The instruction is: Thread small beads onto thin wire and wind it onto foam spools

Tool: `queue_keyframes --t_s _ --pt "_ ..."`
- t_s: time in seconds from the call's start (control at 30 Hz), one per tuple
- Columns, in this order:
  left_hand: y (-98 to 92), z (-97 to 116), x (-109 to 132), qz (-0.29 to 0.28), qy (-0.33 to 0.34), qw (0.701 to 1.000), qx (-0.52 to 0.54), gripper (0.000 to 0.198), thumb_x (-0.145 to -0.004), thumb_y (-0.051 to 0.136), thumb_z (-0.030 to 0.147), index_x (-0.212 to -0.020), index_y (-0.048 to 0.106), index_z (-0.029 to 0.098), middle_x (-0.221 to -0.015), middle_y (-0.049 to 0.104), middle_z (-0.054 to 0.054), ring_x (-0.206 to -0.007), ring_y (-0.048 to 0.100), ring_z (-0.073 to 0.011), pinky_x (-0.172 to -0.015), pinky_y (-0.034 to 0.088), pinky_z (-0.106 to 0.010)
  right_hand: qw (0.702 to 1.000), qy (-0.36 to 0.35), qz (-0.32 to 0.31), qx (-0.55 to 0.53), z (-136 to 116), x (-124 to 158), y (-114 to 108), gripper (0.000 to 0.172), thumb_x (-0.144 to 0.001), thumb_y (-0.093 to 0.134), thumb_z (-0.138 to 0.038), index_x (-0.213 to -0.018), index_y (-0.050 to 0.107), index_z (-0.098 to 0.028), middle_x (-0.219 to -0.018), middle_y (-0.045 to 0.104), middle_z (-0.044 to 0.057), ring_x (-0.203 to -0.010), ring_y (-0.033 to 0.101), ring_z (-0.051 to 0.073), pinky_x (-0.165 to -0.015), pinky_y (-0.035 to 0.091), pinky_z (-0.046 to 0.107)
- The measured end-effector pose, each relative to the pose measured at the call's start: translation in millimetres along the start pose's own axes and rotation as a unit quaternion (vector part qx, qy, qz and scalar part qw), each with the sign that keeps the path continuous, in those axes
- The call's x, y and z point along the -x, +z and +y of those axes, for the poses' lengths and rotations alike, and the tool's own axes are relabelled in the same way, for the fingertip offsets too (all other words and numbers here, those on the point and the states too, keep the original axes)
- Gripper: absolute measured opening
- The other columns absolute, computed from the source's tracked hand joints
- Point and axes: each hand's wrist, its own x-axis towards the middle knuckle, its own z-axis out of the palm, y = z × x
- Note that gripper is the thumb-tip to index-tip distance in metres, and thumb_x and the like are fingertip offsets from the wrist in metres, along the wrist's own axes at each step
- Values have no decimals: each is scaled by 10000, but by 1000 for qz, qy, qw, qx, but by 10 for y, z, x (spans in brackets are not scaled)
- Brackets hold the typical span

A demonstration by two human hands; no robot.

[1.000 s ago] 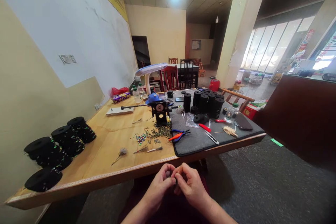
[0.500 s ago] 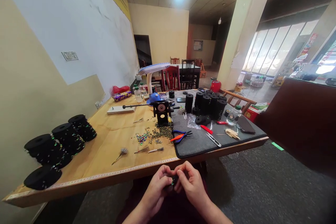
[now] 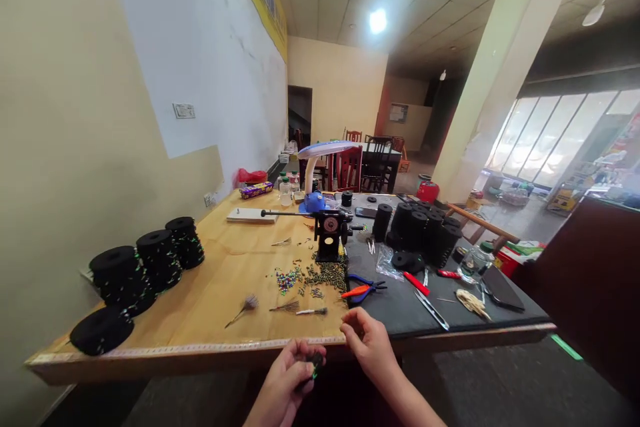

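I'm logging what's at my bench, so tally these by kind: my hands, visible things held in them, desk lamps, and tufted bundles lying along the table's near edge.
Left hand and right hand: 2
Dark piece held: 1
Desk lamp: 1
Tufted bundles: 3
Total: 7

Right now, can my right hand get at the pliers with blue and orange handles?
Probably yes: your right hand is just short of the pliers, and nothing visible stands between them.

Beyond the hands (image 3: 371, 345) lie pliers (image 3: 357, 291) (beads (image 3: 286, 281) left of these, lamp (image 3: 313, 202) behind).
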Motion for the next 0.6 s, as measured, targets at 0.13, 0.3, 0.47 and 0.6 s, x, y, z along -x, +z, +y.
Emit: queue_keyframes --t_s 0.13,0.3,0.47,0.6 --pt "-182 53 -41 31 14 999 42 305 -562 718 187 -767 493 168 -903 633 -73 -791 548 -143 -520 309 -185 987 -30 -28 157 -112 -334 16 139 -808 501 -256 -810 602 -161 -792 616 1 -719 520 70 -653 322 162" --pt "-366 78 -138 19 23 997 72 311 -533 728 180 -738 495 159 -876 641 -93 -755 562 -149 -471 263 -176 947 -76 -86 299 -271 -738 118 105 -794 518 -239 -821 611 -198 -868 624 -20 -838 522 85 -707 304 172" --pt "-461 60 -231 -14 11 996 90 367 -510 763 220 -740 481 167 -884 647 -104 -754 564 -159 -454 227 -171 921 -97 -136 351 -309 -1089 291 138 -779 513 -239 -819 641 -204 -889 631 0 -889 523 112 -729 313 188" --pt "-506 50 -286 -37 9 994 100 392 -509 786 256 -740 481 171 -874 641 -96 -747 541 -146 -444 203 -167 908 -82 -162 377 -262 -1252 388 144 -748 533 -234 -803 660 -194 -880 636 20 -886 537 127 -727 330 191"
